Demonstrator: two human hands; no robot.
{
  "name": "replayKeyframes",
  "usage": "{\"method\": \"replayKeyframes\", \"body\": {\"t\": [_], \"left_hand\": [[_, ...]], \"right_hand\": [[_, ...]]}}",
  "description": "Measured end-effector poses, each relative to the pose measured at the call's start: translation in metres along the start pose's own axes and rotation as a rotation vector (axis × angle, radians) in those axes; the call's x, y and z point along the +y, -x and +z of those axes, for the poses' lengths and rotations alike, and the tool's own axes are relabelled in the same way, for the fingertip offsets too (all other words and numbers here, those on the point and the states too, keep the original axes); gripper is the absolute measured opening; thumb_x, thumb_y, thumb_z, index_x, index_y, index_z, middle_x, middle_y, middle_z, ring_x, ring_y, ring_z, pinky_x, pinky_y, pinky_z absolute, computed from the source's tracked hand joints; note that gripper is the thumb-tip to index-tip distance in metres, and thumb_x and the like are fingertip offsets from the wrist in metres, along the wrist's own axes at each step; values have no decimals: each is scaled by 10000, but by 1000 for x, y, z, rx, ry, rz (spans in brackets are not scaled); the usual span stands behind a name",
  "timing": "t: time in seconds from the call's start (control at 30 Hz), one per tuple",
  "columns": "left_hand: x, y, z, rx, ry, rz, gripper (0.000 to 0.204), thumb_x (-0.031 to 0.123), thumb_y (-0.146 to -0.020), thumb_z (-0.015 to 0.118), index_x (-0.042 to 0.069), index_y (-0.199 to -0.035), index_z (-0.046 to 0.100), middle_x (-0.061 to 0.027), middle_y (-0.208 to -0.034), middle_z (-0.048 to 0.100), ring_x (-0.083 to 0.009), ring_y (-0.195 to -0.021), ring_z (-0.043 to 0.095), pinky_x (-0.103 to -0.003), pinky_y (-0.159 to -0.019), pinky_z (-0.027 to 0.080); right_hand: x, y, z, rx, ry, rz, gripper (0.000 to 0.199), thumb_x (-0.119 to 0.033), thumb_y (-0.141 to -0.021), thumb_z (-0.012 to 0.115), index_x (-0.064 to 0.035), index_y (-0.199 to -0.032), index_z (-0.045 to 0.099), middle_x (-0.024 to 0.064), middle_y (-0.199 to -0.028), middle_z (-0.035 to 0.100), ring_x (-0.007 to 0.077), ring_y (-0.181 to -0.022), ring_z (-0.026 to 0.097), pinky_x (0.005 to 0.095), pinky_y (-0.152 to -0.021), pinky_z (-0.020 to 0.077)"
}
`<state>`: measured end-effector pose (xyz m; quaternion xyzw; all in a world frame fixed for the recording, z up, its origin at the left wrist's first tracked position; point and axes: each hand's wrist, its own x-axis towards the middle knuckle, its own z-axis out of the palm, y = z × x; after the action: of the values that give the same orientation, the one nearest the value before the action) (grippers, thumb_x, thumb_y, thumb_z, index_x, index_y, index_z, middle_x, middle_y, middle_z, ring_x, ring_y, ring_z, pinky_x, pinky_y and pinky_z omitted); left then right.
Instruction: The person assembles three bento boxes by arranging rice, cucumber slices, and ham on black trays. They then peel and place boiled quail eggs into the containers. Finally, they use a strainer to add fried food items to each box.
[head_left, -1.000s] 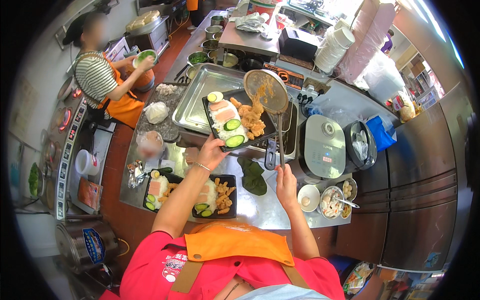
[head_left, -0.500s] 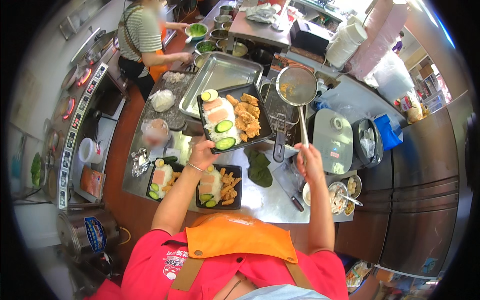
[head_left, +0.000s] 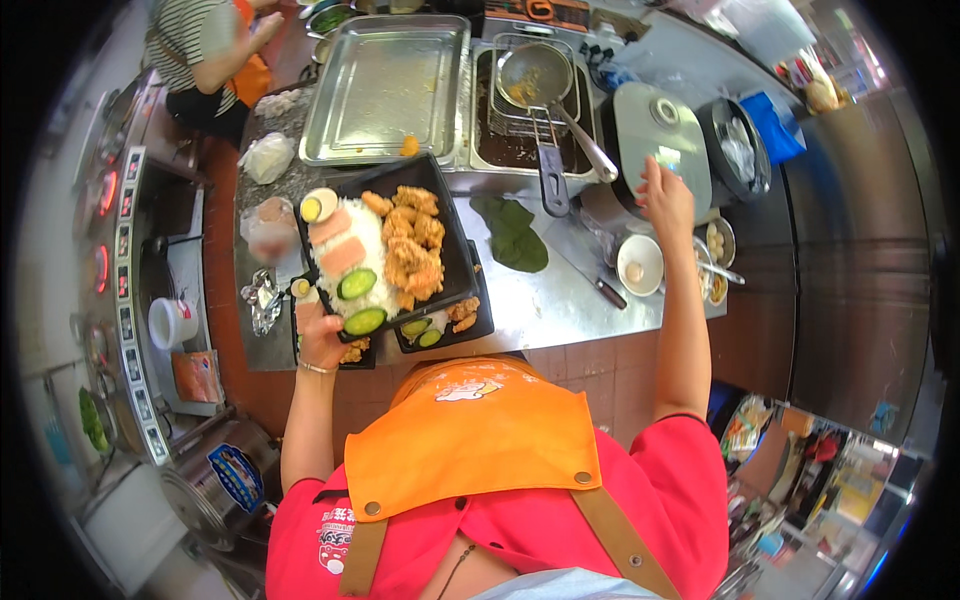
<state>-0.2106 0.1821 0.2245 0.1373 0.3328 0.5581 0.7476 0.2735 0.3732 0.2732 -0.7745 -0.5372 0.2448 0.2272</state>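
My left hand (head_left: 322, 340) grips the near left corner of a black meal tray (head_left: 455, 270), which it holds tilted above the table. In the tray are white rice (head_left: 368, 230), fried chicken pieces (head_left: 412, 245), pink ham slices (head_left: 343, 255), cucumber slices (head_left: 357, 284) and a half egg (head_left: 318, 205). Two more filled black trays stand beneath, partly hidden; one is the right-hand lower tray (head_left: 485, 320). With nothing in it and fingers apart, my right hand (head_left: 665, 200) is over the near edge of the grey-green lidded cooker (head_left: 660, 130). A long-handled strainer (head_left: 535, 75) rests on the fryer basket (head_left: 552, 130).
A large metal tray (head_left: 385, 90) lies beside the fryer (head_left: 500, 150). On the steel table (head_left: 540, 310) are dark green leaves (head_left: 510, 232), a knife (head_left: 605, 290), crumpled foil (head_left: 262, 300) and a white bowl (head_left: 640, 262). Another person (head_left: 205, 60) stands at the far left.
My right hand has let go of the strainer, now lying on the fryer basket, and moved right. My left hand has brought the meal tray nearer and leftward. The view has shifted.
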Motion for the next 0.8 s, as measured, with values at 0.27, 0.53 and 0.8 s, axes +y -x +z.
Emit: {"method": "replayKeyframes", "body": {"t": [0.27,0.53,0.8], "left_hand": [[-53,-2,-29,-75,-95,-469,832,-21,-604,564,-16,-1410,358,-153,-1353,511,-308,-1257,505,-415,-1060,421],[-150,-73,-27,-295,-275,-742,756,-16,-681,578,40,-1412,394,-97,-1261,574,-190,-1121,587,-322,-952,480],[-202,-121,28,-372,-293,-786,736,49,-765,511,44,-1474,314,-113,-1377,501,-221,-1217,535,-432,-989,461]], "right_hand": [[71,163,58,-758,-644,241,515,-408,-1014,441,6,-1309,519,133,-1124,633,188,-881,667,290,-699,565],[130,173,74,-631,-676,344,441,-377,-958,557,-20,-1216,571,58,-1068,647,155,-912,619,287,-701,546],[207,194,63,-527,-1042,488,283,-186,-967,544,29,-1151,556,116,-1055,659,195,-844,664,336,-613,595]]}}
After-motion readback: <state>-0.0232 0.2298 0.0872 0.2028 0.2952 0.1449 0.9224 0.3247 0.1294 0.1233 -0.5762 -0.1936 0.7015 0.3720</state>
